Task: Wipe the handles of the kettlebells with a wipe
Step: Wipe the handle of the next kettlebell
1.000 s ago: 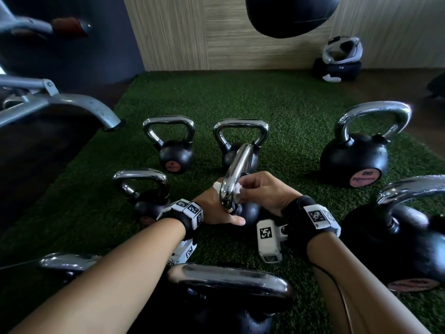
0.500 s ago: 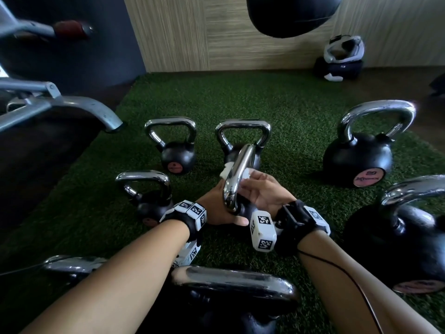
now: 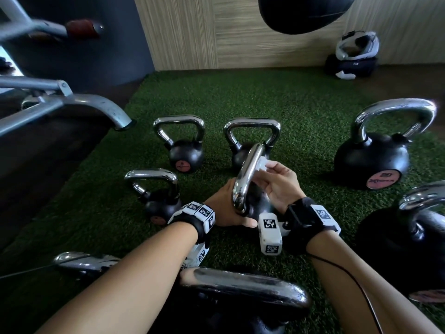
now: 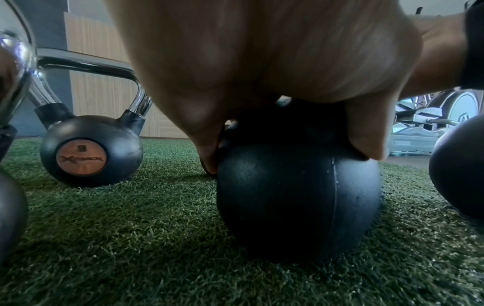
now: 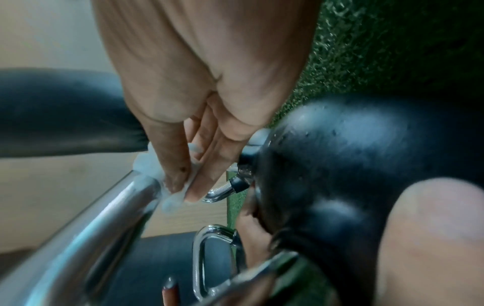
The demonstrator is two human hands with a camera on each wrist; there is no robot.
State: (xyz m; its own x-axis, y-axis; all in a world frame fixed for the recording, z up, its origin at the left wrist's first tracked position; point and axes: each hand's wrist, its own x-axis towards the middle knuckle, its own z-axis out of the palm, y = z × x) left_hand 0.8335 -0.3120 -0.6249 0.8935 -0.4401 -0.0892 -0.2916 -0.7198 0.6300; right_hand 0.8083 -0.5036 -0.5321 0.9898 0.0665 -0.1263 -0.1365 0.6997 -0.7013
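Where a round copper-coloured label faces the left wrist camera, on the small kettlebell (image 4: pixel 91 151) standing behind and to the left of the held one, the figure 8 can be read above a stylised brand word too worn to spell out. In the head view the big kettlebell (image 3: pixel 372 162) at the right carries a pink disc with similar lettering, too blurred to read. The wrist bands bear black-and-white square code tags.

The kettlebell being cleaned (image 4: pixel 298 198) stands on the green turf (image 3: pixel 277 97) in the middle of the group, its chrome handle (image 3: pixel 248 179) edge-on to the head camera. The left hand (image 3: pixel 226 208) grips the top of the black ball from the left side, thumb and fingers curled down round it. The right hand (image 3: pixel 279 186) is on the right side of the handle, near its top, and pinches a white wipe (image 3: pixel 263 165) between thumb and nearly straight fingers. The right wrist view shows the wipe (image 5: pixel 157 178) bunched and pressed against the chrome bar under the fingertips (image 5: pixel 175 184).

Other chrome-handled kettlebells stand all round on the turf. A grey metal machine frame (image 3: pixel 72 104) reaches in from the left.
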